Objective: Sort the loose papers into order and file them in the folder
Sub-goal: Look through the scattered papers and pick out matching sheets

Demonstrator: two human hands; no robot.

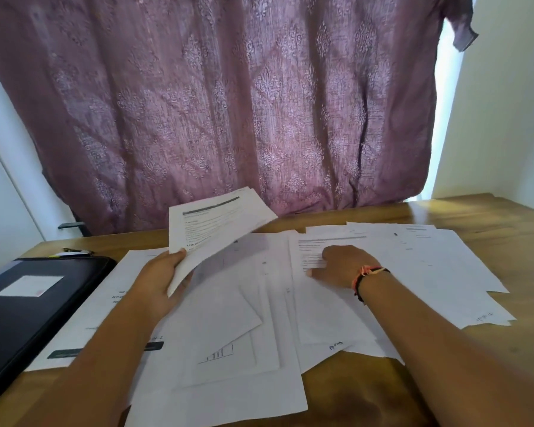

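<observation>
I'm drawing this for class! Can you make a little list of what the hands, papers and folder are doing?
left hand: holds a raised stack
right hand: rests on a sheet on the table
papers: spread, overlapping, on the table
folder: black, shut, at the left
curtain: purple, behind the table

Probably a home room, patterned mauve curtain point(228, 103), wooden desk point(490, 217), plain white walls point(506, 118)
</observation>
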